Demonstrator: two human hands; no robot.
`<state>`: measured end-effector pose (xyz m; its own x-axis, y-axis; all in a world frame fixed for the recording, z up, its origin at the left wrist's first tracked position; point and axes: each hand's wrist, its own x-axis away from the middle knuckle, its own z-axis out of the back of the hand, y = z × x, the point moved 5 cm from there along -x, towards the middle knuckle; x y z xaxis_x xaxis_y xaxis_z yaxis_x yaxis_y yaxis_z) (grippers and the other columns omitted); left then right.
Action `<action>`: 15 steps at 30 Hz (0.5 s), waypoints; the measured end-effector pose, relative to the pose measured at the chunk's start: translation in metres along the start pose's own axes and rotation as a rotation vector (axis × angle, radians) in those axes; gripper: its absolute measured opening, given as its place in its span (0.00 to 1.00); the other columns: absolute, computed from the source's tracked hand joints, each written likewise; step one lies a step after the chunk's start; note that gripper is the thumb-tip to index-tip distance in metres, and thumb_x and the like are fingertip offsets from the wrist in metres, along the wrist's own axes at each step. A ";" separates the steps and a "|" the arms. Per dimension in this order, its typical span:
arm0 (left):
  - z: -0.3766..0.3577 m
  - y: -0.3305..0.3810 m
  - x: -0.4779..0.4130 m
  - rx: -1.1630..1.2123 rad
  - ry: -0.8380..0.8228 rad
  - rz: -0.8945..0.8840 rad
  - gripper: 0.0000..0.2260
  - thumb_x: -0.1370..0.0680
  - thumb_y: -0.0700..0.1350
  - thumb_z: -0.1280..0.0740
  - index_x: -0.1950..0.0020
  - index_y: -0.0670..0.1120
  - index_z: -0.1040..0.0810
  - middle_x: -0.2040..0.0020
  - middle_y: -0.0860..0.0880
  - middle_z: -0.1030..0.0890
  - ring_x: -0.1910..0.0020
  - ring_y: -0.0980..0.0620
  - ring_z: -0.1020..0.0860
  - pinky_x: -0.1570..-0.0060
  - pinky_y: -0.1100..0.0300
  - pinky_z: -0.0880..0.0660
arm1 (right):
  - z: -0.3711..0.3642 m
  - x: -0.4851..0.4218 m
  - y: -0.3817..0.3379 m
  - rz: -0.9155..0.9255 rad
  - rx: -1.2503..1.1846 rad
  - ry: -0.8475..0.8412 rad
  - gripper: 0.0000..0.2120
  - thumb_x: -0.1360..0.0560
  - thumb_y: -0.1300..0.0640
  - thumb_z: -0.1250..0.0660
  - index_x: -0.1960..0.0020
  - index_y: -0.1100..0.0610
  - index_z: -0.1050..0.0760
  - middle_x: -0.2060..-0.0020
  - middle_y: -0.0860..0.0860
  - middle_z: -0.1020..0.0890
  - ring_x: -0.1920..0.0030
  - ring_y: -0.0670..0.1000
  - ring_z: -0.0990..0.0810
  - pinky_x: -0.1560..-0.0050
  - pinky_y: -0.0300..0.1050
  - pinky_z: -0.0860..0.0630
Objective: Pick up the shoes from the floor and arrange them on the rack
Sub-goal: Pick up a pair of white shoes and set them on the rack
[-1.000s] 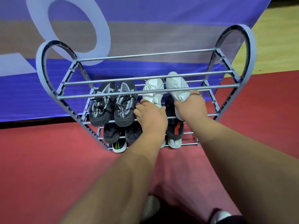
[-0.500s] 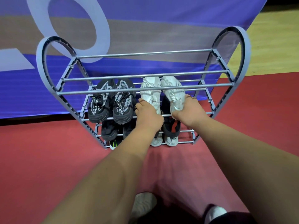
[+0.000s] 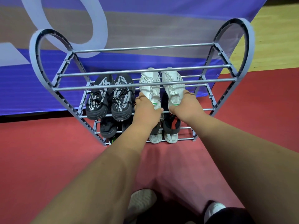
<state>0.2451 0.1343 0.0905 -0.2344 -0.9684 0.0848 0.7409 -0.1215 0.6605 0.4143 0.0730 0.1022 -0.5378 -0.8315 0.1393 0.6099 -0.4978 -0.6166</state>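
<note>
A grey heart-shaped shoe rack [image 3: 249,50] with metal bars stands on the red floor. On its middle shelf lie two white sneakers side by side, toes away from me. My left hand [image 3: 146,110] grips the heel of the left white sneaker [image 3: 149,84]. My right hand [image 3: 186,105] grips the heel of the right white sneaker [image 3: 173,83]. A pair of black and grey sneakers [image 3: 110,97] rests on the same shelf to the left. Lower shelves hold dark shoes [image 3: 107,128] and a pair of white-toed sandals [image 3: 171,133].
A blue and white banner [image 3: 48,88] hangs right behind the rack. Red mat [image 3: 40,156] covers the floor in front; yellow wood floor [image 3: 275,38] lies at the back right. My own white shoes [image 3: 140,202] show at the bottom edge.
Both hands have pushed the white sneakers further in under the front bar and levelled them side by side on the middle shelf. The view has shifted slightly.
</note>
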 end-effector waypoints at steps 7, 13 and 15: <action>0.004 0.001 0.004 -0.056 -0.024 -0.008 0.50 0.29 0.52 0.20 0.20 0.36 0.47 0.26 0.37 0.37 0.27 0.37 0.31 0.29 0.47 0.30 | 0.004 0.007 -0.005 -0.029 0.084 -0.041 0.38 0.32 0.50 0.23 0.29 0.62 0.34 0.36 0.61 0.26 0.43 0.63 0.20 0.47 0.52 0.20; 0.027 0.004 0.028 -0.197 -0.110 -0.039 0.31 0.27 0.41 0.26 0.29 0.38 0.37 0.32 0.40 0.33 0.35 0.38 0.26 0.38 0.47 0.25 | 0.012 0.029 -0.017 -0.041 0.256 -0.071 0.35 0.27 0.53 0.25 0.27 0.62 0.37 0.32 0.61 0.31 0.34 0.65 0.26 0.38 0.55 0.25; 0.039 0.005 0.043 -0.249 -0.151 -0.081 0.26 0.27 0.41 0.28 0.33 0.39 0.34 0.34 0.40 0.31 0.37 0.39 0.26 0.42 0.49 0.25 | 0.013 0.043 -0.022 -0.056 0.288 -0.082 0.30 0.27 0.54 0.27 0.30 0.62 0.34 0.33 0.61 0.32 0.35 0.65 0.27 0.40 0.55 0.25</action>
<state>0.2139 0.1001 0.1270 -0.3762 -0.9123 0.1620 0.8431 -0.2646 0.4681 0.3855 0.0452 0.1322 -0.5336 -0.8121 0.2363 0.7270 -0.5832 -0.3625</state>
